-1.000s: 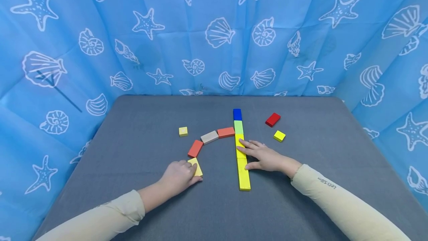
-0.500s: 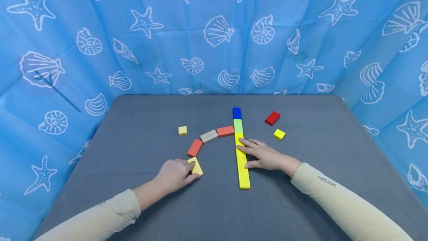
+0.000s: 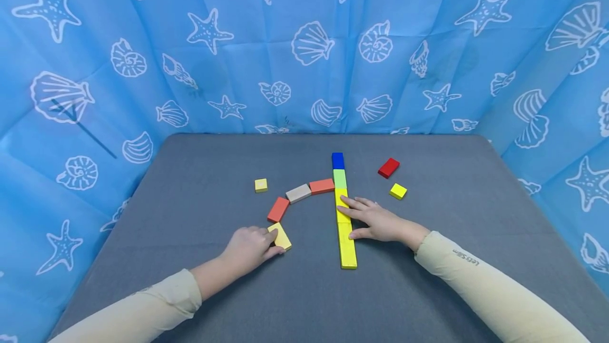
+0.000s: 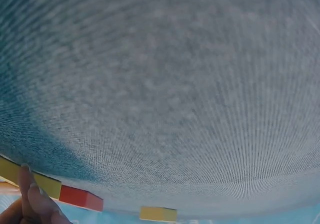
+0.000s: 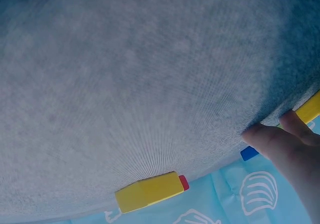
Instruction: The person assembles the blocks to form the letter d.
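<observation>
Left hand (image 3: 249,248) bent, thumb and fingers pinching a pale yellow block (image 3: 282,238), left of mid-table. Right hand (image 3: 378,222) spread wide, fingertips on the upper yellow block (image 3: 342,213), thumb against the side of the lower yellow block (image 3: 348,250).

Straight row, running toward the far edge of the grey table (image 3: 390,300): two yellow blocks, then a green block (image 3: 340,178), then a blue block (image 3: 338,160) nearest that edge. Curving from the pale block to the row: orange block (image 3: 278,209), beige block (image 3: 298,193), second orange block (image 3: 322,186).

Loose: small pale cube (image 3: 260,185) toward the far left corner; red block (image 3: 388,167) and small yellow block (image 3: 398,191) toward the far right corner.

Writing: right sleeve (image 3: 485,279) prints "Let's Slim", upside down; left sleeve (image 3: 142,306) lettering unreadable. Blue curtain (image 3: 276,71), upper left: faint "PIN", remainder unclear.
</observation>
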`<control>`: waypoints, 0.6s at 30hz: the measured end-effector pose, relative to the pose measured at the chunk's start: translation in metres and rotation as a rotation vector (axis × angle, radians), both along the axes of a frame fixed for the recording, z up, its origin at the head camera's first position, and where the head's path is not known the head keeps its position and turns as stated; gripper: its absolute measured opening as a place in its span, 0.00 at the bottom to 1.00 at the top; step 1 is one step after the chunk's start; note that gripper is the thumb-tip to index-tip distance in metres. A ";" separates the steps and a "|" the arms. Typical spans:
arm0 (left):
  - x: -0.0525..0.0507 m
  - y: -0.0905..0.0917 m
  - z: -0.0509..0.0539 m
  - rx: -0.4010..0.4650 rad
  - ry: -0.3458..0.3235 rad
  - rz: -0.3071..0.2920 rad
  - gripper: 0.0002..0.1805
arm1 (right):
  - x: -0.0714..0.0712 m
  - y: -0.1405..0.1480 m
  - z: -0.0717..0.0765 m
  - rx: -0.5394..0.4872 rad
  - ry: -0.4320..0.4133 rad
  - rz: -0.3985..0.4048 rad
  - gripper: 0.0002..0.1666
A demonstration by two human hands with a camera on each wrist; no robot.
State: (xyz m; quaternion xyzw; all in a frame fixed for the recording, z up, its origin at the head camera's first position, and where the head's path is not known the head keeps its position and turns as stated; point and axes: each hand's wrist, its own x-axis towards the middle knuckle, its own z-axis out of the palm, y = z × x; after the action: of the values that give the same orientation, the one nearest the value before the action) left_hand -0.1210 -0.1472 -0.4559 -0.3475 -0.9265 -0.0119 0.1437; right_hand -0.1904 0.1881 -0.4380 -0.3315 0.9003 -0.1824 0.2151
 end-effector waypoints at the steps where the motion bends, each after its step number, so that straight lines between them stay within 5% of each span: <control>1: 0.000 0.000 0.000 0.001 -0.007 0.003 0.22 | 0.000 0.000 0.000 -0.001 0.001 0.000 0.42; 18: 0.000 0.002 0.002 -0.001 -0.037 0.006 0.21 | 0.001 0.000 0.000 0.000 0.001 -0.003 0.42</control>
State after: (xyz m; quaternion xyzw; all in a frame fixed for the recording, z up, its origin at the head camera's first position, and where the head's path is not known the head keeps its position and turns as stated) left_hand -0.1212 -0.1455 -0.4535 -0.3446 -0.9300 -0.0177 0.1264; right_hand -0.1897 0.1882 -0.4377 -0.3303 0.9009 -0.1826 0.2144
